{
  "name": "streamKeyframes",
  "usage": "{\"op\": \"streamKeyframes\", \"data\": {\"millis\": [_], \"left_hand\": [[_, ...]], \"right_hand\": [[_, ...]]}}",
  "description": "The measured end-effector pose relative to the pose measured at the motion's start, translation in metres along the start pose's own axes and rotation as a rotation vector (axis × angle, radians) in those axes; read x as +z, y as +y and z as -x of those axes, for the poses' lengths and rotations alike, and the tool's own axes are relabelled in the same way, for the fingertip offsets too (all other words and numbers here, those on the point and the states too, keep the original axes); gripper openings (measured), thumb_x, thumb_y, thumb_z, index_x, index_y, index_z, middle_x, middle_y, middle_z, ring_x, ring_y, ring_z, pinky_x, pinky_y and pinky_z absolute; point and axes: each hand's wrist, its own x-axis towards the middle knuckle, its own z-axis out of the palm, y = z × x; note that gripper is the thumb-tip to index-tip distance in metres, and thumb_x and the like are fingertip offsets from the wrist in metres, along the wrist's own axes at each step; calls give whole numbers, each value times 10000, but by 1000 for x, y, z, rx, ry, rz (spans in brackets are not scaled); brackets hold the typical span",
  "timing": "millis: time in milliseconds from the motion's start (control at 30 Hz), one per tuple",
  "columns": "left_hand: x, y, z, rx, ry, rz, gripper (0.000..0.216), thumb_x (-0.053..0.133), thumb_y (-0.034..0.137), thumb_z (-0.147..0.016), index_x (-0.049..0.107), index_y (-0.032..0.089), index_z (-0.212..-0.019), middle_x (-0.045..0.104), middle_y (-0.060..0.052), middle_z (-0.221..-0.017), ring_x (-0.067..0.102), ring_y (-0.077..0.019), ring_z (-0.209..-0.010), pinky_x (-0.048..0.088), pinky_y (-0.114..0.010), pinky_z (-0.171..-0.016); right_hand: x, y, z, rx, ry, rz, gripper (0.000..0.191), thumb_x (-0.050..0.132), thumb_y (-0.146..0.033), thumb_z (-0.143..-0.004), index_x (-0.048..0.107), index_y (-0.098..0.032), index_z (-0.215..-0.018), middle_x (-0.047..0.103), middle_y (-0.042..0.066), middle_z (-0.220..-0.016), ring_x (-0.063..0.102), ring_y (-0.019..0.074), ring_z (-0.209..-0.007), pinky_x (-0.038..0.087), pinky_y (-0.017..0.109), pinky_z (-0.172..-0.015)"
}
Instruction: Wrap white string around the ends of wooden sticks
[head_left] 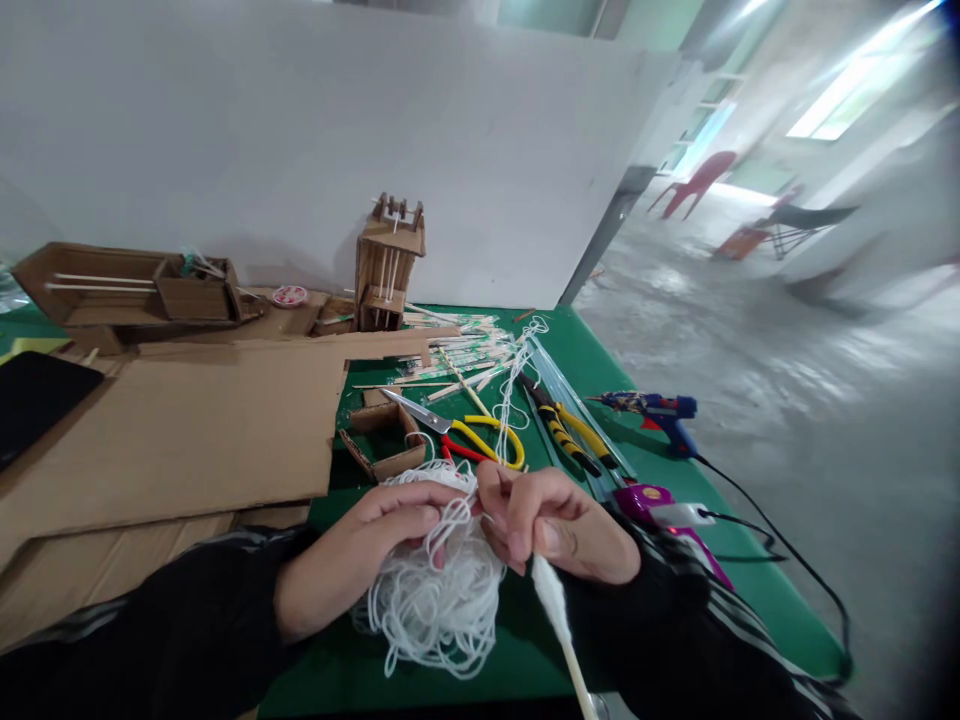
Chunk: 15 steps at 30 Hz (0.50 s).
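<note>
A tangled heap of white string lies at the table's near edge, under both hands. My left hand is closed on loops of the string at the top of the heap. Close beside it, my right hand pinches a strand between its fingertips. Below the right hand a pale stick with a white wrapped end sticks out toward me; whether the palm grips it is hidden. Just beyond the hands lie scissors with yellow and red handles. A loose length of string runs away from the hands toward the back.
Pliers, a blue glue gun and a purple power strip lie on the right. Wrapped chopsticks and a cardboard tower stand farther back. Cardboard sheets and a small cardboard frame are on the left.
</note>
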Motion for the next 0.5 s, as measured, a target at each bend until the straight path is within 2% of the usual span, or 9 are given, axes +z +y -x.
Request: {"op": "streamKeyframes", "data": {"millis": [133, 200, 300, 400, 500], "left_hand": [[1, -2, 1, 53, -23, 44, 215, 669, 327, -824, 757, 216, -986, 638, 14, -645, 545, -111, -651, 418, -230, -700], [2, -2, 1, 107, -41, 4, 223, 660, 357, -856, 757, 230, -1012, 644, 16, -658, 563, -111, -664, 443, -239, -728], [4, -4, 1, 115, -45, -33, 240, 673, 365, -857, 749, 231, -1041, 667, 9, -686, 570, -104, -637, 470, -240, -692], [5, -8, 0, 94, -50, -15, 285, 706, 364, -830, 729, 239, -1086, 717, -22, -805, 616, -123, -693, 488, -245, -681], [6, -10, 0, 56, -76, 31, 330, 737, 366, -803, 718, 234, -1104, 731, -37, -858, 636, -127, -735, 495, -237, -703]], "right_hand": [[1, -4, -3, 19, 80, 165, 202, 694, -371, -849, 757, -180, -834, 445, 7, -745, 467, 120, -713, 411, 227, -596], [2, -4, -4, 77, 50, 138, 187, 696, -342, -850, 765, -169, -867, 466, -6, -713, 466, 87, -613, 399, 194, -512], [2, 0, -3, 183, -6, 35, 182, 677, -300, -866, 761, -153, -932, 567, 10, -765, 439, 27, -446, 347, 156, -376], [3, 4, -1, 235, 25, 30, 171, 675, -270, -868, 767, -148, -944, 640, 27, -741, 435, 22, -424, 330, 137, -353], [4, 5, 1, 262, 65, 26, 164, 685, -266, -859, 777, -147, -926, 643, 18, -641, 462, 36, -437, 317, 124, -344]]}}
